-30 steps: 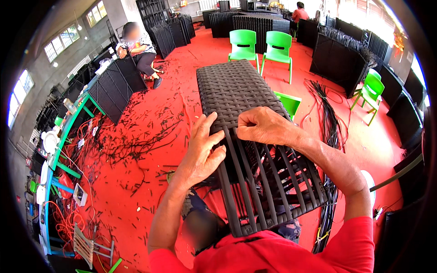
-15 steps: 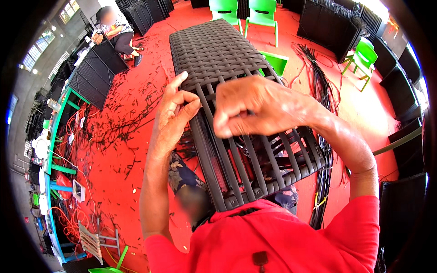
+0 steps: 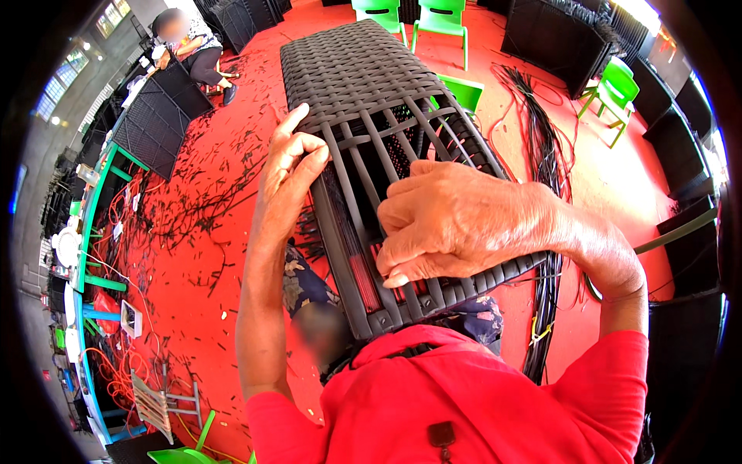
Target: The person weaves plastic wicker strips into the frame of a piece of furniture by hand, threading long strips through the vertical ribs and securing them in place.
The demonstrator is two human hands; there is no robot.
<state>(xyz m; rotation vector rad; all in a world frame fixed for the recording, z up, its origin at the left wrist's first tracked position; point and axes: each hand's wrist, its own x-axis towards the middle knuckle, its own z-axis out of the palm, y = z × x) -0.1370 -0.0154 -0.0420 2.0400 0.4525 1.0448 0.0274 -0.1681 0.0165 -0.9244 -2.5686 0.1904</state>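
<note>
A dark brown wicker panel piece (image 3: 359, 73), boxy and long, slopes away from my lap. Its far part is densely woven; toward me, bare lengthwise strips (image 3: 357, 174) span an open frame. One crosswise weaving strip (image 3: 357, 141) passes among them just below the finished weave. My left hand (image 3: 292, 158) is at the left edge, its thumb and bent finger pinched by that strip's end and another finger stretched along the weave. My right hand (image 3: 452, 220) is closed above the near strips, thumb pressed against curled fingers. Whatever it grips is hidden.
Long black strips (image 3: 545, 162) lie bundled on the red floor (image 3: 193, 286) to the right; cut scraps litter the left. Green chairs (image 3: 618, 89) stand beyond. A green-framed table (image 3: 89, 232) runs along the left, and another person (image 3: 189, 50) sits at far left.
My right hand has moved toward me, away from the weave edge, uncovering the crosswise strip. The wicker piece and my left hand have shifted slightly up in view.
</note>
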